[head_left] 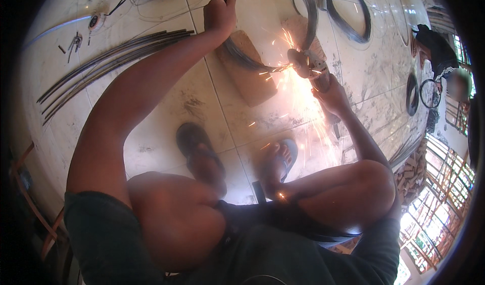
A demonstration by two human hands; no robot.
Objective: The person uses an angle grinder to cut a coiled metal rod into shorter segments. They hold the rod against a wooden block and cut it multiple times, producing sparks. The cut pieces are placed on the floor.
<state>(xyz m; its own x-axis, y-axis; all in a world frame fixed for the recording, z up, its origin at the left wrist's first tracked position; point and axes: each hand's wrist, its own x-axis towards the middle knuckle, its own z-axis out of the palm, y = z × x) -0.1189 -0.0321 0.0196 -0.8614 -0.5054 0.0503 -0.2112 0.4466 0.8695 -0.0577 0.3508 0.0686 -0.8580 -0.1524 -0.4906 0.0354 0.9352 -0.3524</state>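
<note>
My left hand (221, 13) is closed on the left side of a coil of dark wire (241, 57), which stands over a brown block (248, 78) on the floor. An angle grinder (314, 69) is gripped in my right hand (332, 96). Its disc (299, 63) meets the near right part of the coil. Bright orange sparks spray from that spot, mostly down toward my right foot, and the glare hides the exact point of contact. A second brown block (295, 30) lies beneath the far right of the coil.
Several dark rods (113, 53) lie on the tiled floor at left, near small metal pieces (76, 43) and a tape measure (96, 21). Another wire coil (348, 13) rests at far right. My sandalled feet (199, 148) are close to the sparks. A person (444, 53) is at the right edge.
</note>
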